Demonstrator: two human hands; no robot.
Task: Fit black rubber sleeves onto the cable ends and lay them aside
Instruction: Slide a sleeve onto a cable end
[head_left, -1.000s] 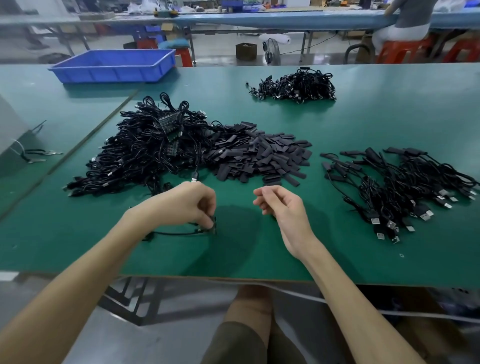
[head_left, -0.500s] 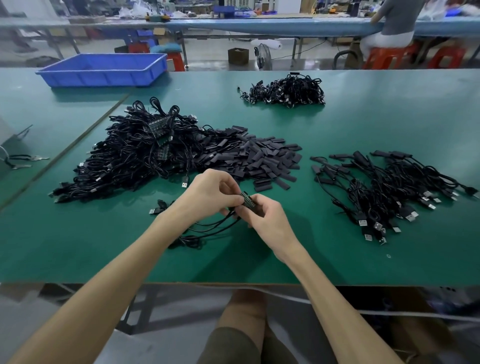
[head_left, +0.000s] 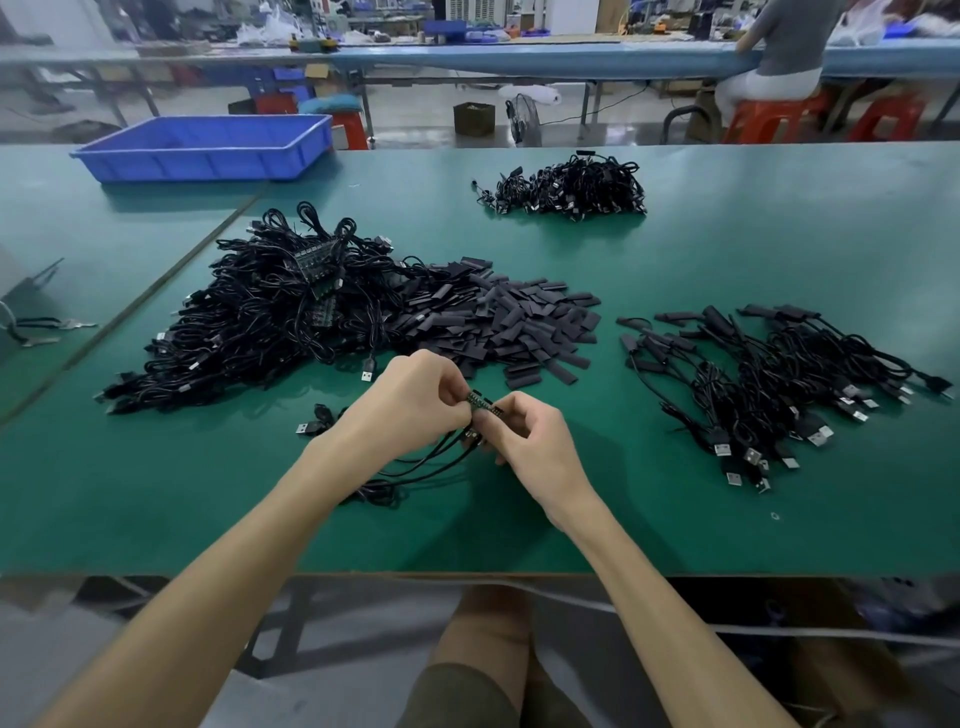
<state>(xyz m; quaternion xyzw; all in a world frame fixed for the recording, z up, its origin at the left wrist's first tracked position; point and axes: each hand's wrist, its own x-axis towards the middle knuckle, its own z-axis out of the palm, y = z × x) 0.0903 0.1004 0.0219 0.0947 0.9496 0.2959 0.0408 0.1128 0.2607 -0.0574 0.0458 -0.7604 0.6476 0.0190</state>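
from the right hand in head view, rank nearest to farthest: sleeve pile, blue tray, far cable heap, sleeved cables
1. sleeve pile, just ahead of the right hand, which pinches a cable end
2. sleeved cables, off to its right
3. far cable heap, far centre
4. blue tray, far left

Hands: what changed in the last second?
The right hand, empty and apart before, came left to the left hand; both now pinch the cable end, lifted off the table. Sleeves and cable piles unchanged.
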